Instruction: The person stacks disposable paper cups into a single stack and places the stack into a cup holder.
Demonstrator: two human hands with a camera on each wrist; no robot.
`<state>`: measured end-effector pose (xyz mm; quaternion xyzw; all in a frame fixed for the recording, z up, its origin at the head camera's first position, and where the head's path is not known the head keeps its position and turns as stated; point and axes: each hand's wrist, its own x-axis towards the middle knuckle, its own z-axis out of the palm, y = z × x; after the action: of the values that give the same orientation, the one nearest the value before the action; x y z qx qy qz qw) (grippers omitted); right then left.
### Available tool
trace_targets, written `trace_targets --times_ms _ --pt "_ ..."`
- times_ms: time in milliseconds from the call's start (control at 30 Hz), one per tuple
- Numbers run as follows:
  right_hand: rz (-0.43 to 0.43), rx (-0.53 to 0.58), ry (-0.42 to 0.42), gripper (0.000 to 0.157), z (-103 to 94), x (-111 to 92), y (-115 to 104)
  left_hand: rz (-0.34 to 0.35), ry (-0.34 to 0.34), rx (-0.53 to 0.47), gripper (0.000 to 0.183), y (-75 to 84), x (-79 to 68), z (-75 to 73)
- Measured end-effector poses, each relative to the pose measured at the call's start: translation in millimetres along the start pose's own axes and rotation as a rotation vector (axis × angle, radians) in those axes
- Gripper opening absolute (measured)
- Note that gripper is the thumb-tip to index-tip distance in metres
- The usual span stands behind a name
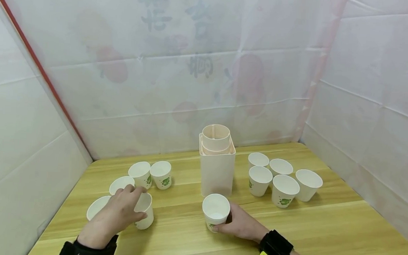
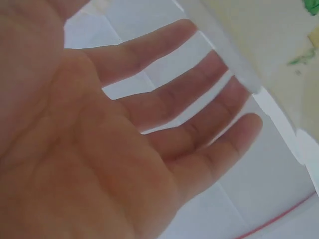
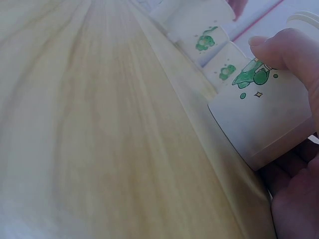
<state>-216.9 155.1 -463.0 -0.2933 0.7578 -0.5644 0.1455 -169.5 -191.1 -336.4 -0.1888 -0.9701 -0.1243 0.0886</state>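
My right hand (image 1: 240, 223) grips a white paper cup (image 1: 216, 209) with a green print, standing upright at the table's front middle. In the right wrist view, the thumb (image 3: 286, 50) lies across the printed side, with fingers curled round the far side. A doubled edge shows at its rim. Over the left group, my left hand (image 1: 118, 211) reaches down with fingers spread beside another paper cup (image 1: 145, 213), partly hidden by the hand. In the left wrist view, the nearly straight fingers (image 2: 174, 97) have their tips right at a white cup's rim (image 2: 224, 45).
More paper cups stand at the left, among them one cup (image 1: 161, 174) at the back. Several others, such as a printed cup (image 1: 285, 191), cluster at the right. Behind the held cup is a tall white square container (image 1: 217, 174) with a cylinder (image 1: 216, 139) in its top.
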Motion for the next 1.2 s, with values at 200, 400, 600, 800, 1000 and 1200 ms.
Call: trace_targets --times_ms 200,400,600,800,1000,1200 --pt "-0.013 -0.005 0.003 0.064 0.1 -0.4 -0.3 0.059 0.041 -0.096 0.05 16.8 10.8 2.0" --pt "-0.017 -0.004 -0.002 0.063 1.5 -0.2 -1.6 0.109 0.087 -0.11 0.048 35.4 22.2 3.2" --pt "-0.018 -0.004 0.0 0.063 1.2 -0.6 -1.6 0.212 0.196 -0.115 0.046 52.6 33.0 -0.1" --pt "-0.032 -0.01 0.003 0.063 1.7 -0.4 -1.4 0.261 0.263 -0.141 0.047 71.2 43.4 -5.8" --pt "-0.044 -0.03 0.005 0.061 2.0 0.0 -1.8 0.304 0.299 -0.132 0.047 87.9 49.5 -6.0" --pt "-0.044 -0.031 -0.01 0.059 0.9 -0.2 -1.8 0.366 0.29 -0.148 0.047 104.4 54.9 0.7"
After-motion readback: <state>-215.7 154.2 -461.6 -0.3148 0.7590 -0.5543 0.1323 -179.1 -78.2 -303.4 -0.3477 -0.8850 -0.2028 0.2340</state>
